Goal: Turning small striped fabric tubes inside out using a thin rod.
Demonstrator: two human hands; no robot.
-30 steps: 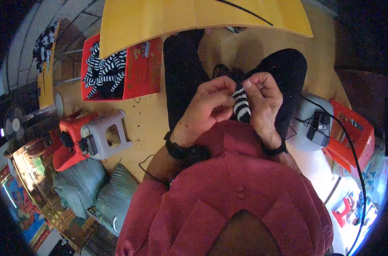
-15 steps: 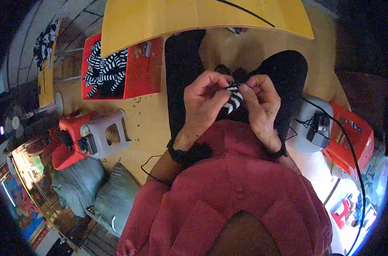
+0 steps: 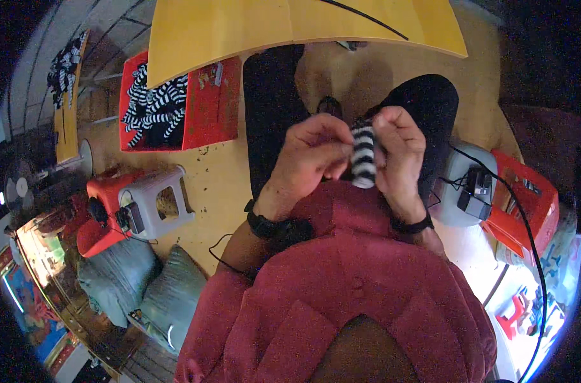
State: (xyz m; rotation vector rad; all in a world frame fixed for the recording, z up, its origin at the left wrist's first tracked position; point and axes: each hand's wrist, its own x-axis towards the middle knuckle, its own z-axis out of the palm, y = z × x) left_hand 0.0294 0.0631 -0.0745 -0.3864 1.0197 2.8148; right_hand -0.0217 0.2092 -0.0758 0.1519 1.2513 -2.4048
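A narrow black-and-white striped knitted piece [image 3: 364, 156] hangs between my hands above my lap, its pale end pointing toward my body. My right hand [image 3: 400, 153] pinches its upper end between thumb and curled fingers. On the other side my left hand [image 3: 312, 153] is closed, its fingertips at the piece's left edge; exactly what they grip is partly hidden. More striped knitted pieces [image 3: 153, 105] lie heaped in a red box [image 3: 210, 112] on the floor at the far left.
A yellow board [image 3: 303, 22] spans the space ahead of my knees. Grey stools [image 3: 156, 207] [image 3: 461, 191] stand at both sides with black devices on them. Greenish sacks [image 3: 175, 293] lie at the left. A black cable [image 3: 526, 223] runs down the right.
The striped piece, bunched and curled before, now hangs straighter and longer toward me. My left hand has shifted slightly down, and my right hand has risen a little.
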